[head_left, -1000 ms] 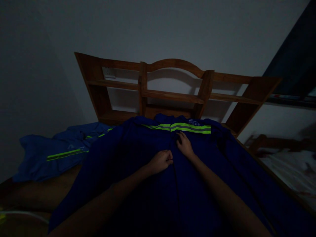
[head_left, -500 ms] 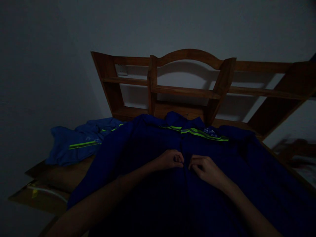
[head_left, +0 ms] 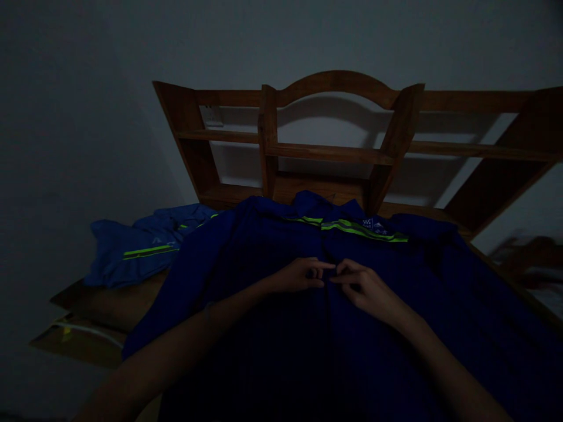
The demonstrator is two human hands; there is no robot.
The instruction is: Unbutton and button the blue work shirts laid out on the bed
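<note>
A dark blue work jacket [head_left: 264,246] lies spread out, collar away from me, with yellow-green reflective stripes [head_left: 365,230] across its chest. Both my hands are at its front opening, below the stripes. My left hand [head_left: 303,274] has its index finger stretched toward the right fingertips, its other fingers curled, and its thumb low against the front edge. On the other side, my right hand [head_left: 363,284] has bent fingers and its tips drawn together at the opening. Both seem closed on the jacket's front edge; darkness hides the pinched cloth and any fastener.
A lighter blue garment [head_left: 136,246] with a yellow-green stripe lies crumpled at the left. Behind the jacket stands a wooden headboard with shelves [head_left: 329,152] against the wall. A power strip [head_left: 212,115] is at its left compartment. A pale cable [head_left: 90,329] runs along the lower left.
My hands have come closer together and sit slightly higher in view. The left index finger has straightened, and the right fingertips have moved left to the opening. The view has shifted slightly.
</note>
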